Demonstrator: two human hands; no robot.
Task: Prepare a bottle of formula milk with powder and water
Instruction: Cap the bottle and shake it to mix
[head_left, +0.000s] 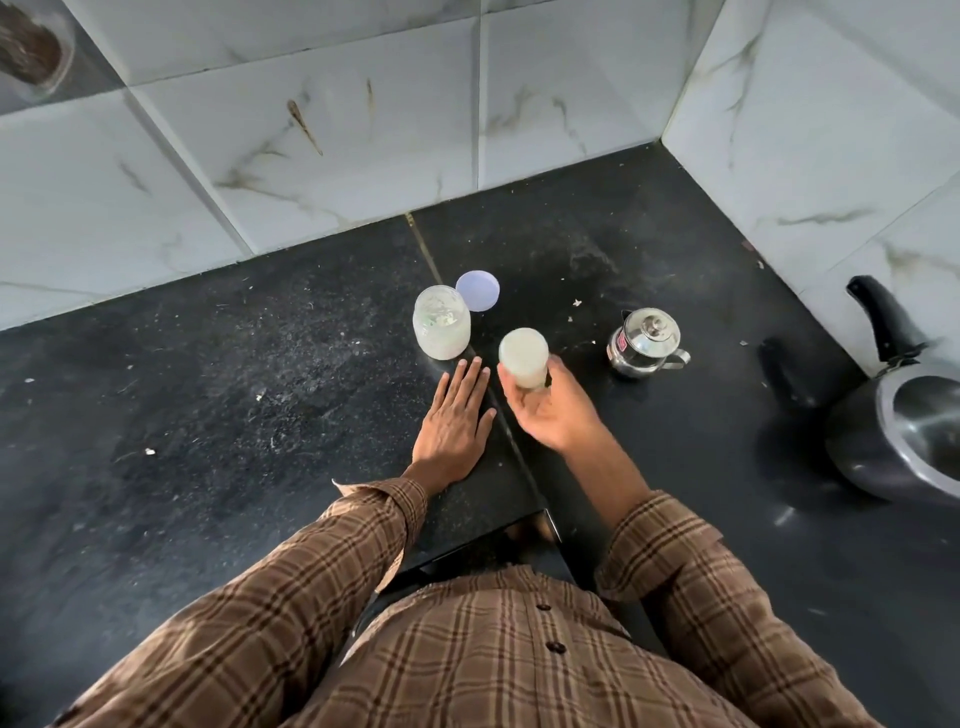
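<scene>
The right hand (550, 410) grips the bottle (523, 357) of pale liquid, fingers curled round its lower part, just above the dark worktop (208, 389). The left hand (457, 415) lies flat, fingers straight, on the worktop. The open powder jar (441, 328) stands just beyond it, its lid (478, 291) behind. A steel pot (644, 340) stands right.
</scene>
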